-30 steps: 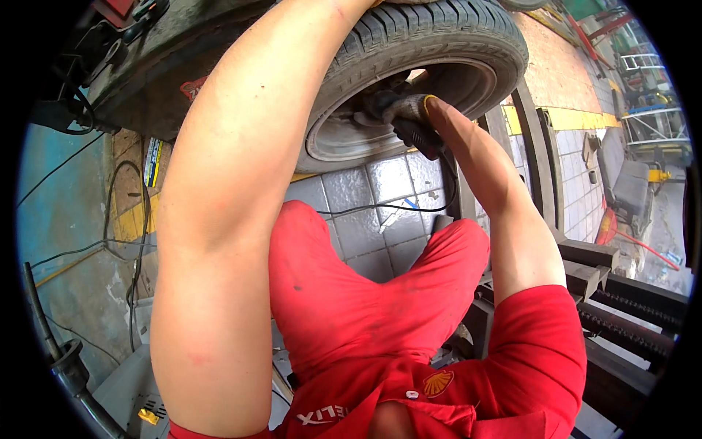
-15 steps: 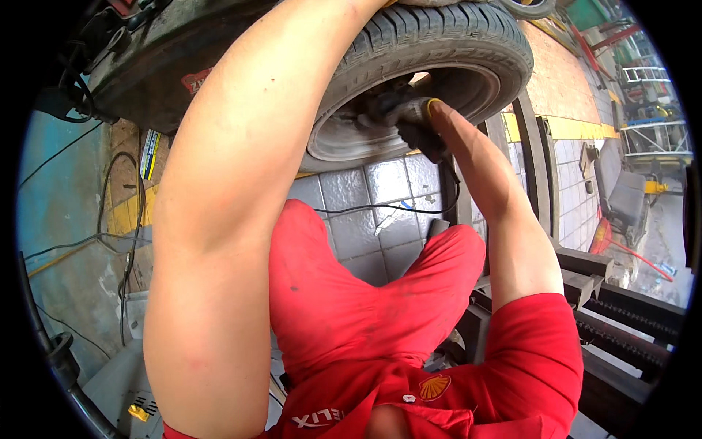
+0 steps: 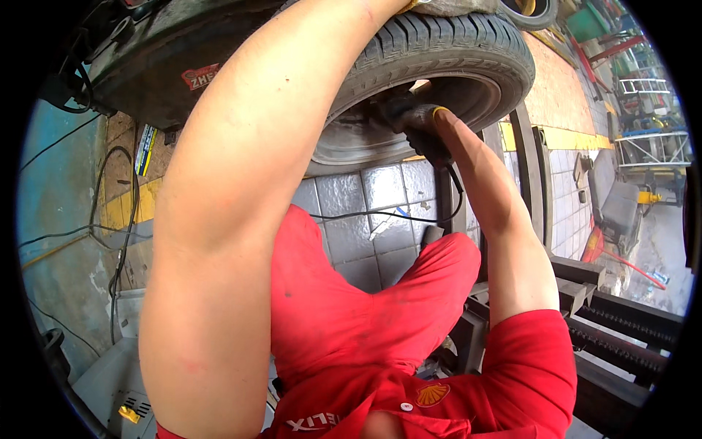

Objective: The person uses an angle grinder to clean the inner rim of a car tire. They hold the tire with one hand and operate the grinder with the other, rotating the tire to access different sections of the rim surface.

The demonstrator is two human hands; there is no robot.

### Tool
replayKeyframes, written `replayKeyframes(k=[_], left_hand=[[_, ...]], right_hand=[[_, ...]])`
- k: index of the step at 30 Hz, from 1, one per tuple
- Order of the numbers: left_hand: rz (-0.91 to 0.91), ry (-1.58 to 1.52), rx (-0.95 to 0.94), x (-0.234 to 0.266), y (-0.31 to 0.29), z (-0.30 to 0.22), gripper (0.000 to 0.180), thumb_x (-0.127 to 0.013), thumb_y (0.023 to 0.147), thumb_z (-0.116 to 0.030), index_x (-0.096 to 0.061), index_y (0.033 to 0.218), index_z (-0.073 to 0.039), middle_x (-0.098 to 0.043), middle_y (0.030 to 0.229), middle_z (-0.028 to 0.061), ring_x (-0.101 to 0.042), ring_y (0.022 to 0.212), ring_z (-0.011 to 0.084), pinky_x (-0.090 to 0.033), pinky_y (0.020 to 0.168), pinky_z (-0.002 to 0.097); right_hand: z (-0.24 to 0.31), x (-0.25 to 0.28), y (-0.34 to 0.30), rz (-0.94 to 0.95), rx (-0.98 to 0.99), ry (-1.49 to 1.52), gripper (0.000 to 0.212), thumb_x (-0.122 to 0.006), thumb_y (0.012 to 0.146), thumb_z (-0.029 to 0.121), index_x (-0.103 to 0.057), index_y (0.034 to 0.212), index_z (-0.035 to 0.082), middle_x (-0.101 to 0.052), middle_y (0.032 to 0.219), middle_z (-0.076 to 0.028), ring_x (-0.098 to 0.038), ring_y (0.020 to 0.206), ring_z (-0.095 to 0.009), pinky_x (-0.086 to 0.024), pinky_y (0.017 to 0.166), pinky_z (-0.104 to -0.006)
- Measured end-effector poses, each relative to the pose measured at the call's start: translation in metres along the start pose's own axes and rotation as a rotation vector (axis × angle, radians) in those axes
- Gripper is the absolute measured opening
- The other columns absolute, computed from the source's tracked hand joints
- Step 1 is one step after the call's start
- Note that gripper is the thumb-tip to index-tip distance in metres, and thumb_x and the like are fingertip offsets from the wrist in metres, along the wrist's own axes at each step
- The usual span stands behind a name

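A car wheel stands upright before me, its black tyre (image 3: 446, 45) around a dull grey rim (image 3: 358, 146). My right hand (image 3: 422, 117), in a grey glove with a yellow cuff, reaches into the rim's hollow. It grips a black corded power tool (image 3: 431, 149); the tool's working end is lost in the shadow inside. My left hand (image 3: 455, 6), also gloved, rests on top of the tyre's tread. The upper edge of the picture cuts it off, so its fingers do not show. From the tool a black cord (image 3: 351, 217) loops down and runs left beneath the wheel.
Grey floor tiles (image 3: 347, 238) lie below the wheel. A dark machine body (image 3: 139, 88) fills the upper left, with cables (image 3: 130, 212) near it. Dark metal beams (image 3: 537, 168) stand at the right, a black frame (image 3: 621, 314) lower down. Another tyre (image 3: 537, 13) is at the back.
My right hand and the power tool have shifted slightly within the rim. The whole view has tilted a little; my left hand stays on top of the tyre.
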State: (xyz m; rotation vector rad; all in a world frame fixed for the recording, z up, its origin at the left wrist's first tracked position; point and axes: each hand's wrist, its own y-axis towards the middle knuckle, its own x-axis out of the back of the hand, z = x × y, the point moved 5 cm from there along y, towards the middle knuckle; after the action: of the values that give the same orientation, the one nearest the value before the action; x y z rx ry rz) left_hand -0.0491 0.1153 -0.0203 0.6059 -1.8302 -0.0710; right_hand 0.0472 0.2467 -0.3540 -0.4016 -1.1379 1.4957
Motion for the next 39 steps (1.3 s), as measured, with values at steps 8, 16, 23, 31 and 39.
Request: replayKeyframes(k=[8,16,23,31,39], left_hand=[[0.03,-0.032,-0.013,0.016,-0.013,-0.014,0.06,-0.048,0.106,-0.05,-0.072,0.136,-0.005,-0.067,0.142,0.0258,-0.064,0.134,0.0402,-0.046,0.117,0.0472],[0.023,-0.012,0.039,0.005,-0.002,-0.004,0.064,-0.046,0.105,-0.053,-0.072,0.135,-0.003,-0.067,0.143,0.0254,-0.064,0.134,0.0397,-0.046,0.116,0.0467],[0.043,0.011,0.068,0.007,-0.002,-0.005,0.065,-0.043,0.106,-0.053,-0.072,0.136,-0.004,-0.067,0.144,0.0251,-0.064,0.134,0.039,-0.046,0.116,0.0464],[0.044,-0.009,-0.004,0.01,-0.006,-0.009,0.062,-0.045,0.105,-0.052,-0.072,0.136,-0.006,-0.068,0.142,0.024,-0.064,0.134,0.0389,-0.047,0.116,0.0465],[0.049,-0.063,0.051,0.015,-0.016,-0.007,0.062,-0.046,0.105,-0.054,-0.072,0.138,-0.008,-0.068,0.143,0.0234,-0.064,0.135,0.039,-0.046,0.117,0.0465]], right_hand=[[-0.009,0.002,0.006,-0.019,-0.024,-0.015,0.029,-0.081,0.081,0.029,-0.074,0.095,0.004,-0.073,0.086,-0.015,-0.07,0.074,-0.03,-0.055,0.066,-0.0453],[-0.059,0.022,-0.033,-0.138,-0.071,-0.032,0.029,-0.081,0.081,0.029,-0.073,0.094,0.004,-0.072,0.085,-0.015,-0.07,0.072,-0.029,-0.055,0.065,-0.0453],[-0.051,0.0,-0.043,-0.068,-0.061,0.042,0.029,-0.084,0.08,0.029,-0.069,0.087,0.005,-0.065,0.071,-0.012,-0.063,0.056,-0.028,-0.05,0.053,-0.043],[-0.03,-0.013,-0.005,-0.028,-0.071,0.114,0.026,-0.079,0.086,0.025,-0.067,0.099,0.006,-0.061,0.073,-0.012,-0.062,0.056,-0.028,-0.052,0.051,-0.0439],[-0.003,-0.009,0.011,0.043,-0.072,0.097,0.026,-0.079,0.086,0.025,-0.067,0.098,0.006,-0.061,0.072,-0.012,-0.062,0.056,-0.028,-0.052,0.05,-0.0439]])
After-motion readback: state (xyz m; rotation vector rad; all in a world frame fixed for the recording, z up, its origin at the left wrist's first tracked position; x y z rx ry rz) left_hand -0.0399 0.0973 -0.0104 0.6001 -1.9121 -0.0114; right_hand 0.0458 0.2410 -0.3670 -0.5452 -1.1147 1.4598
